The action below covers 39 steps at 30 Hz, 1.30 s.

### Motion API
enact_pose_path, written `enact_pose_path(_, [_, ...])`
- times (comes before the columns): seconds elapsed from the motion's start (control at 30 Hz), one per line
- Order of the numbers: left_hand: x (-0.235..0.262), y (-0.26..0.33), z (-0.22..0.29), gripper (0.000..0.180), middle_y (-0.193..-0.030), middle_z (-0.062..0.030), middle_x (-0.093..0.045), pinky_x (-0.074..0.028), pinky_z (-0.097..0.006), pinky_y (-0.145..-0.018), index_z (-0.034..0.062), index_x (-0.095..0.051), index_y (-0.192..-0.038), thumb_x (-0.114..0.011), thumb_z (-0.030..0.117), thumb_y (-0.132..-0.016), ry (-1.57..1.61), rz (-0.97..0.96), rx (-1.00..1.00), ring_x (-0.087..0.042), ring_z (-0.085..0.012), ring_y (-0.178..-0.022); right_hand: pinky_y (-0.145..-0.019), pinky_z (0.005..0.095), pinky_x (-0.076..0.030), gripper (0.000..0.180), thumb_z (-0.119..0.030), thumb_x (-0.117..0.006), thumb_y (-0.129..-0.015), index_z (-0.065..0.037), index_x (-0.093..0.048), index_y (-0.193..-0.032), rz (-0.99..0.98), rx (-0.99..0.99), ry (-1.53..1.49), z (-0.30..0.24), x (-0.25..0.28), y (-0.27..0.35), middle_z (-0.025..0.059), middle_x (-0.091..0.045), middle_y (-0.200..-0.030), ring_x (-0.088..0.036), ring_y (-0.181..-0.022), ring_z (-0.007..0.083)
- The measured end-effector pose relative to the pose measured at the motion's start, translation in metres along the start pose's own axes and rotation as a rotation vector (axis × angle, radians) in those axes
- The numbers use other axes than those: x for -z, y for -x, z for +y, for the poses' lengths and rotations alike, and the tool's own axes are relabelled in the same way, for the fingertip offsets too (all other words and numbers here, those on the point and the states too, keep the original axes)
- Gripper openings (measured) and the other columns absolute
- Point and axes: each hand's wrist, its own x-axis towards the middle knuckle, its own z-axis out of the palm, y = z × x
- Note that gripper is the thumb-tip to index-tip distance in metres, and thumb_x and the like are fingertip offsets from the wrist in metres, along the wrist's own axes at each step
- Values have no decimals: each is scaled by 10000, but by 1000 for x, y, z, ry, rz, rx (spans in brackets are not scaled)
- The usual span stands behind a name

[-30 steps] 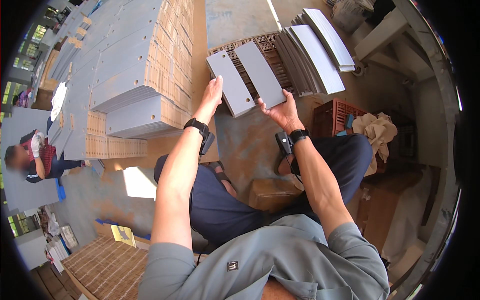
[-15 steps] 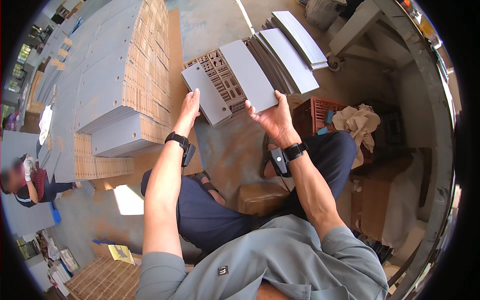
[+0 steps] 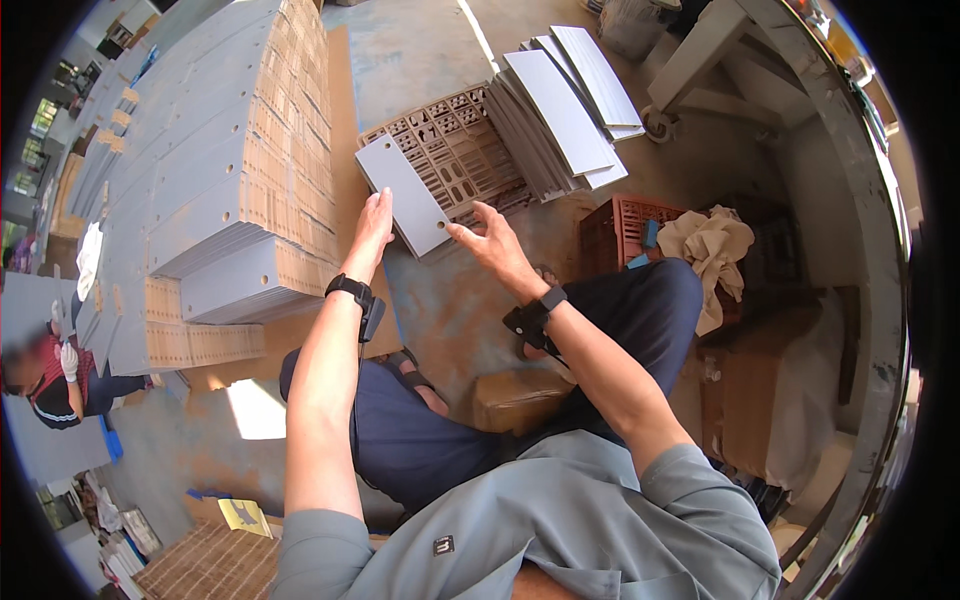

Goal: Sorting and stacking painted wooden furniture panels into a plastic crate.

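Grey panel (image 3: 405, 192) lies between left hand (image 3: 371, 232) — flat along its edge — and right hand (image 3: 497, 252), beside its near corner; both grips unclosed.

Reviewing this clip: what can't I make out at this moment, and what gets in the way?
All in the head view:
Grey panel with two holes: part of its left edge is hidden by the left grip; whatever lies directly beneath is covered by the panel.
Large panel stack: far end cut off by the upper edge.
Red crate: inside mostly hidden by crumpled tan material.
Co-worker: head blurred.
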Motion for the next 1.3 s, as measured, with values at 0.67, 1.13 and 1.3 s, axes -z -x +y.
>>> enact_pose_path(0.67, [18, 8, -1, 740, -1506, -184, -424, -459, -498, -1008, 70, -325, -1534, -373, 600, -1020, 64, 17, -5, -513, -379, -1273, -888, 393, -512, 674, -407, -512, -935, 27, -425, -1443, -379, -212, -948, 11, -12, -47, 271, -562, -1276, -603, -1031, 277])
enact_pose_path(1.13, [13, -10, -12, 648, -1333, -276, -568, -422, -468, -1060, -16, -492, -1385, -450, 504, -1001, -303, 261, -98, -530, -380, -1275, -784, 439, -525, 540, -441, -417, -987, -38, -412, -1347, -181, -599, -1668, 65, -7, -21, 206, -462, -1286, -543, -1048, 396])
enact_pose_path(1.3, [-34, 15, 34, 828, -1271, -212, -610, -526, -394, -892, -18, -450, -1431, -563, 637, -937, 68, -5, -209, -639, -272, -1094, -780, 407, -531, 603, -480, -415, -984, -37, -391, -1392, -248, -485, -1643, 27, 27, 0, 206, -474, -1305, -564, -1052, 387])
